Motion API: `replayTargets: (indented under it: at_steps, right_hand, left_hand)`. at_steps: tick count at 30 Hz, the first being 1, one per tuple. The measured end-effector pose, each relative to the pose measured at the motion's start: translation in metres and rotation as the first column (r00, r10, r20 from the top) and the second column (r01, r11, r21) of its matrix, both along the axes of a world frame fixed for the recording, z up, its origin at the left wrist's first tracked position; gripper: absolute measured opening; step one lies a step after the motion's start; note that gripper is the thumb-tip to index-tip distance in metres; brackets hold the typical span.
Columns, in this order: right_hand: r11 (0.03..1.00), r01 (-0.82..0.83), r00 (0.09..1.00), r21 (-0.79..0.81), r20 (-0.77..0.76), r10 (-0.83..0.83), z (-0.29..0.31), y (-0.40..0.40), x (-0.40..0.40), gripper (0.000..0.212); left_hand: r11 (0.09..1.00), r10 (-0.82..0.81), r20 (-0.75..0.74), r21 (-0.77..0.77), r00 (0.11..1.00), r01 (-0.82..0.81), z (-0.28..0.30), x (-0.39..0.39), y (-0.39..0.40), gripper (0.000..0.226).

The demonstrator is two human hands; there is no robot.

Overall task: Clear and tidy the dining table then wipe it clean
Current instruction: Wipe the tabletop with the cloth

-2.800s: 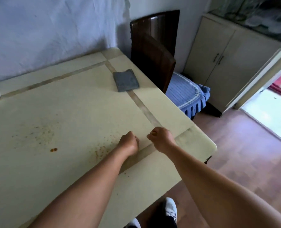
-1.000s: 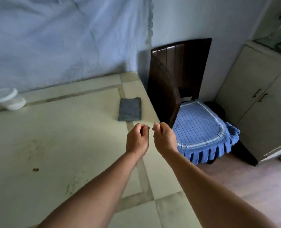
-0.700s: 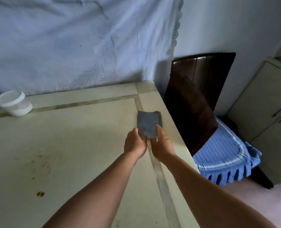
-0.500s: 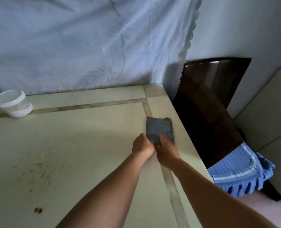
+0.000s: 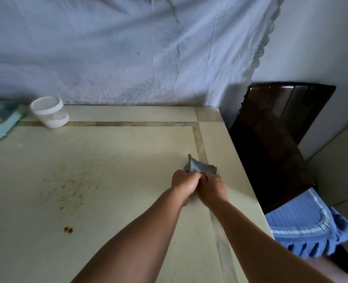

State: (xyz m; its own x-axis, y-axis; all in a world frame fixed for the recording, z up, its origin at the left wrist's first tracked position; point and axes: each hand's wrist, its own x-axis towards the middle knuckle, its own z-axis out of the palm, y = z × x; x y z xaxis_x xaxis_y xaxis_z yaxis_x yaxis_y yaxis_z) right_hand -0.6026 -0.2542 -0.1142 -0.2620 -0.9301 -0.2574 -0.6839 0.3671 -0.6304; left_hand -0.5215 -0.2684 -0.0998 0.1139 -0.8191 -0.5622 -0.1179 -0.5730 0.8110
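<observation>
The folded grey cloth (image 5: 201,168), flat on the cream stone table (image 5: 112,160) half a second ago, is now bunched and lifted at one corner: the left hand (image 5: 185,183) and the right hand (image 5: 212,187), pressed together, both grip it. Wiping can begin. The table edge runs close on the right of the hands; toward the brown crumbs (image 5: 69,186) on their left there is wide open room.

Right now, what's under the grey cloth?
The grey cloth is bunched up, gripped by the left hand and right hand. Its far end rests on the table, over the tan inlay stripe. The tabletop directly beneath is covered.
</observation>
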Motion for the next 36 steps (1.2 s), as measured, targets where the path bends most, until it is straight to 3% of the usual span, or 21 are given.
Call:
replayTargets:
  at_steps: [3, 7, 11, 15, 20, 23, 26, 29, 36]
  right_hand:
    - [0.997, -0.028, 0.984, -0.069, 0.176, 0.040, 0.023, 0.024, 0.023, 0.028]
    - [0.979, -0.144, 0.949, -0.145, 0.260, 0.178, 0.045, 0.054, 0.066, 0.024]
    - [0.911, -0.372, 0.882, -0.178, 0.239, 0.407, 0.058, 0.084, 0.129, 0.033]
    - [0.825, -0.528, 0.782, -0.199, 0.266, 0.565, 0.068, 0.119, 0.192, 0.030]
    - [0.697, -0.669, 0.645, -0.256, 0.264, 0.717, 0.084, 0.162, 0.268, 0.029]
    - [0.612, -0.748, 0.545, -0.258, 0.288, 0.787, 0.091, 0.197, 0.339, 0.020]
    - [0.556, -0.800, 0.503, -0.223, 0.255, 0.826, 0.087, 0.215, 0.390, 0.023]
    - [0.525, -0.826, 0.487, -0.205, 0.208, 0.848, 0.084, 0.239, 0.458, 0.024]
    - [0.559, -0.795, 0.516, -0.236, 0.221, 0.827, 0.076, 0.279, 0.571, 0.031]
  left_hand:
    - [0.994, 0.089, -0.080, -0.061, 0.993, -0.094, 0.019, 0.025, 0.024, 0.020]
    - [0.963, 0.247, -0.106, -0.082, 0.963, -0.256, 0.046, 0.067, 0.060, 0.013]
    - [0.909, 0.408, 0.010, -0.104, 0.913, -0.405, 0.062, 0.129, 0.106, 0.041]
    - [0.833, 0.540, 0.082, -0.195, 0.838, -0.518, 0.070, 0.191, 0.150, 0.051]
    - [0.739, 0.664, 0.100, -0.239, 0.741, -0.630, 0.069, 0.274, 0.202, 0.054]
    - [0.653, 0.749, 0.092, -0.271, 0.657, -0.707, 0.074, 0.341, 0.244, 0.043]
    - [0.616, 0.782, 0.094, -0.272, 0.617, -0.739, 0.080, 0.385, 0.271, 0.032]
    - [0.586, 0.802, 0.048, -0.250, 0.595, -0.771, 0.082, 0.444, 0.302, 0.025]
    - [0.579, 0.809, 0.048, -0.235, 0.585, -0.781, 0.087, 0.543, 0.349, 0.040]
